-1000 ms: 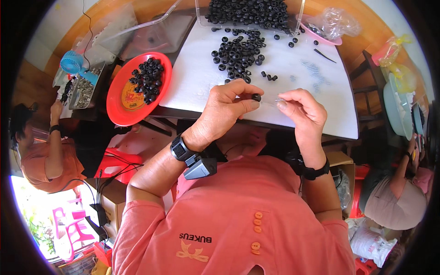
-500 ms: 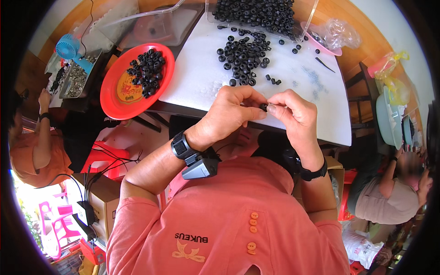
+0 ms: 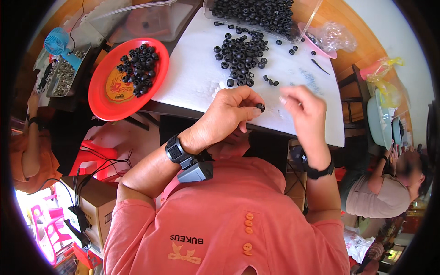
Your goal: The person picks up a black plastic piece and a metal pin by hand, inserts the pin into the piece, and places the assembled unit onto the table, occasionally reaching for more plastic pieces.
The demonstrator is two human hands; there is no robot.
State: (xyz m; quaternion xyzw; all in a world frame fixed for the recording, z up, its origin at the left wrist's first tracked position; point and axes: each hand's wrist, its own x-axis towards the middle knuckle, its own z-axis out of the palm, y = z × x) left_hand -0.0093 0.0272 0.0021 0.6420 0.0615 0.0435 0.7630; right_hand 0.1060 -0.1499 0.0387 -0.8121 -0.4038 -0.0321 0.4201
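Pinched between the thumb and fingertips of my left hand (image 3: 231, 110) is a small round black bead-like part (image 3: 260, 107), held over the table's near edge. My right hand (image 3: 306, 110) is apart from it, to the right, slightly blurred; its thumb and index finger are separated, with nothing visible between them. Just beyond my hands lie several small black pieces (image 3: 271, 81) on the white tabletop (image 3: 192, 73). Farther up is a loose pile of round black parts (image 3: 238, 55), some showing a hole. More such parts (image 3: 141, 68) sit in a red plate (image 3: 98, 91) at the left.
A clear bin (image 3: 256, 16) of black parts stands at the back. A pink bowl (image 3: 327, 51) with a plastic bag and a thin black strip (image 3: 320, 67) are at right. A blue fan (image 3: 57, 42) stands far left. Co-workers sit left and right (image 3: 378, 192).
My right hand has let go of the black part and moved right, away from my left hand. The left hand keeps its hold. The whole view has shifted slightly.
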